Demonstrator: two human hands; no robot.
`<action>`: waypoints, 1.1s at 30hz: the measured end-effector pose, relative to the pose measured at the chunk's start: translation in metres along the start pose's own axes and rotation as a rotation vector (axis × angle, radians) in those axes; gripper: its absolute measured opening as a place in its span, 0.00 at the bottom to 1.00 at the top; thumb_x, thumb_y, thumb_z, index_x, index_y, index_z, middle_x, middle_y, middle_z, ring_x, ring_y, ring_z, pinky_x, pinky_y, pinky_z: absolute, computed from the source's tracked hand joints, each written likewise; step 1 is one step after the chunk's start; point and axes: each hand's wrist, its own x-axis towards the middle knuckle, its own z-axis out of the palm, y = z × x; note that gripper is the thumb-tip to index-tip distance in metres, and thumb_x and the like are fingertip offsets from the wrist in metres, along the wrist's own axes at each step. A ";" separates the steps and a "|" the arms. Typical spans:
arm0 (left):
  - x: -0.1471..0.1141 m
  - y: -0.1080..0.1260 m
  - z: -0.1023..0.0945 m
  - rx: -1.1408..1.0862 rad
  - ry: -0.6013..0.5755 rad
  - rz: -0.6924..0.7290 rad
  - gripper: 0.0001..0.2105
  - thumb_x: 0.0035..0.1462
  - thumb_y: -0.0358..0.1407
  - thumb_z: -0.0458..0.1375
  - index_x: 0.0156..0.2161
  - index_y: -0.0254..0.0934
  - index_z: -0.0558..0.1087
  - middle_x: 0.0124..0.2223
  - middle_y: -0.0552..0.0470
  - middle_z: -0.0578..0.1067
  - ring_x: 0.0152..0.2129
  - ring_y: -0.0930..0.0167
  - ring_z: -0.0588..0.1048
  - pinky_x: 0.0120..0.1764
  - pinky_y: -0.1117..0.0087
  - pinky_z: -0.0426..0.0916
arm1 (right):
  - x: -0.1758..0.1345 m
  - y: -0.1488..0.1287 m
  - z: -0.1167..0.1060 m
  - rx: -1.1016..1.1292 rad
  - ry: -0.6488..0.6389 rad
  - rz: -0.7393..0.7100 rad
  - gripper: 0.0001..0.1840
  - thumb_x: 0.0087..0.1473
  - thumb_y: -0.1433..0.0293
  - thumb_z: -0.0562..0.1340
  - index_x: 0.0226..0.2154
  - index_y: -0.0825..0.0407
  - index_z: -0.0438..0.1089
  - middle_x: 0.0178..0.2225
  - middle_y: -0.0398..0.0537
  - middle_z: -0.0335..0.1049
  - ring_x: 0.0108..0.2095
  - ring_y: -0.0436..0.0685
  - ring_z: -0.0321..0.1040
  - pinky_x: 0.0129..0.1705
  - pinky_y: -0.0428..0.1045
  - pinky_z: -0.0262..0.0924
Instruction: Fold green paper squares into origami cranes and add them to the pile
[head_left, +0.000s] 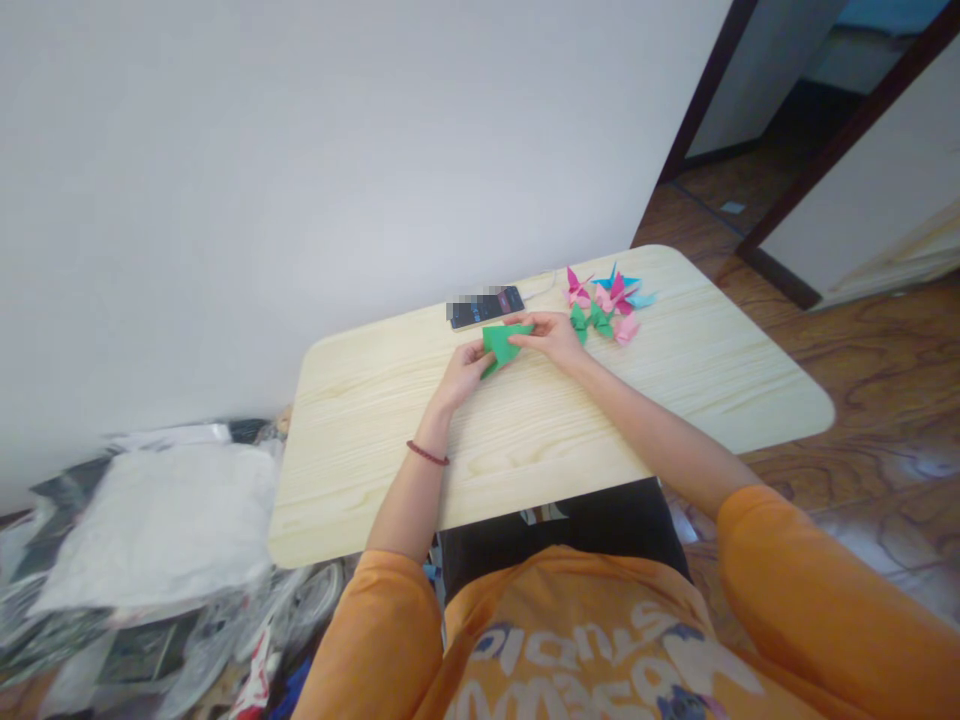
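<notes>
A partly folded sheet of green paper (501,342) is held just above the table, between my two hands. My left hand (466,372) pinches its left side and lower corner. At its right edge, my right hand (551,338) grips the paper between thumb and fingers. Close beyond the right hand stand green folded paper pieces (600,320). Around them lie several paper cranes: a magenta and pink one (577,288), a blue one (616,280), and a pale pink folded piece (626,329). The fingertips hide part of the green sheet's edges.
A phone (487,307) with a white cable lies at the back of the wooden table (360,440), near the wall. Bags and a white plastic-wrapped bundle (165,520) are piled on the floor to the left. A doorway opens at the upper right.
</notes>
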 end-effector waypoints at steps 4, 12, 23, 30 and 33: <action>-0.002 0.002 0.002 0.029 -0.008 0.014 0.10 0.40 0.37 0.70 0.30 0.37 0.78 0.29 0.51 0.80 0.28 0.67 0.77 0.38 0.65 0.72 | -0.001 -0.001 0.000 -0.040 -0.018 -0.027 0.18 0.30 0.59 0.74 0.21 0.52 0.71 0.39 0.49 0.77 0.39 0.58 0.72 0.44 0.55 0.67; 0.003 -0.006 -0.001 -0.013 0.105 0.015 0.11 0.47 0.43 0.64 0.30 0.35 0.78 0.28 0.51 0.78 0.25 0.72 0.74 0.31 0.72 0.69 | 0.004 0.007 -0.002 -0.092 0.058 -0.033 0.18 0.29 0.59 0.74 0.19 0.51 0.69 0.31 0.46 0.75 0.32 0.55 0.70 0.38 0.52 0.67; 0.003 -0.006 -0.001 0.022 0.401 0.152 0.14 0.37 0.36 0.72 0.31 0.34 0.78 0.30 0.46 0.79 0.28 0.67 0.78 0.41 0.63 0.73 | 0.000 0.006 0.000 -0.180 0.034 -0.111 0.16 0.33 0.60 0.72 0.21 0.52 0.69 0.31 0.48 0.74 0.32 0.56 0.69 0.36 0.51 0.65; 0.003 -0.005 -0.001 -0.003 0.437 0.187 0.14 0.35 0.36 0.72 0.30 0.34 0.78 0.29 0.48 0.79 0.27 0.68 0.78 0.41 0.63 0.73 | 0.002 0.007 -0.001 -0.039 0.049 -0.034 0.22 0.26 0.58 0.75 0.22 0.51 0.68 0.32 0.46 0.74 0.34 0.56 0.71 0.40 0.53 0.67; 0.002 -0.004 -0.001 0.004 0.444 0.187 0.14 0.35 0.36 0.72 0.30 0.34 0.78 0.30 0.47 0.79 0.29 0.67 0.78 0.41 0.63 0.73 | 0.002 0.007 0.000 -0.020 0.047 -0.019 0.23 0.26 0.58 0.75 0.21 0.51 0.67 0.33 0.46 0.74 0.34 0.56 0.70 0.41 0.53 0.67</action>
